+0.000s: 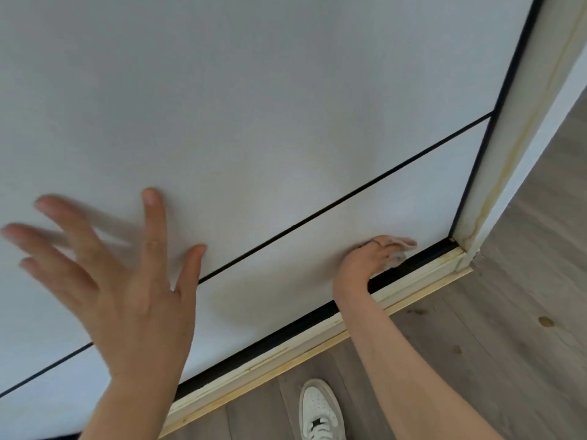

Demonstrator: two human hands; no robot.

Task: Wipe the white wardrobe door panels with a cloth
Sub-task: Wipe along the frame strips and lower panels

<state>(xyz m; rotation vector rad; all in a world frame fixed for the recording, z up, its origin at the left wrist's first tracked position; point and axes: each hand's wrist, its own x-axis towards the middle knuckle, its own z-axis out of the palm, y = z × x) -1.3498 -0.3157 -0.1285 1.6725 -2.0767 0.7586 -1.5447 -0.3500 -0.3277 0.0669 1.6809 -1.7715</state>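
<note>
Left hand point(127, 281) is closest to us, fingers spread wide and holding nothing, blurred at the fingertips, raised in front of the white door point(254, 106) over the thin black line point(317, 214) that splits the upper panel from the lower one; whether the palm touches the surface is hard to tell. Over on the other side, the right hand point(368, 262) reaches low to the bottom panel point(286, 281), just beside the black bottom rail point(409, 258), close to the door's lower right corner. It is curled around a pale cloth point(397, 252), pressing it to the panel; only a small bit of the cloth peeks out past the fingers point(384, 241). A black strip point(495, 112) runs up the door's right edge, with a cream frame point(521, 147) beside it, yellowed along its seam. Below the rail sits a pale wooden sill point(286, 354), then grey plank floor point(476, 328) with a few dark spots. One white shoe point(320, 411) stands on the floor between the two forearms.
</note>
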